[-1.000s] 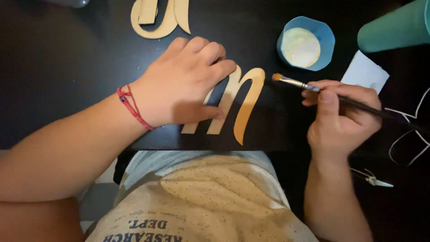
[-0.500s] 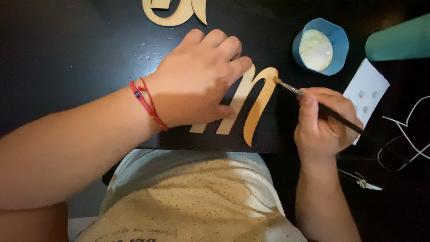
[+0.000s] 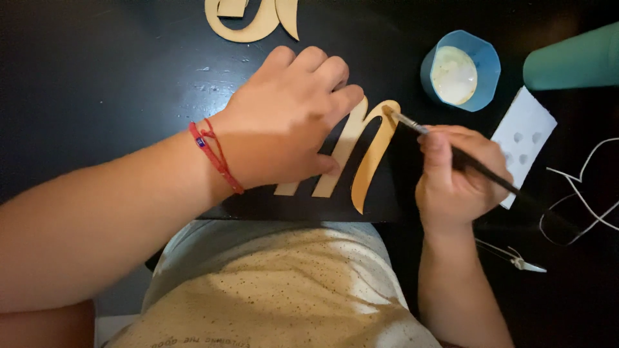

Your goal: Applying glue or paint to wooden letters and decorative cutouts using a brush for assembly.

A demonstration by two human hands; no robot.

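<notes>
Black tabletop [image 3: 97, 77]: a person's left hand [image 3: 284, 122] lies flat, fingers spread, pinning a wooden letter [image 3: 361, 151] near the table's front edge. Right hand [image 3: 458, 174] pinches a brush [image 3: 451, 148], its tip touching the letter's upper right curve. Beyond stand a blue cup [image 3: 487, 64] and white card [image 3: 525, 132].
</notes>
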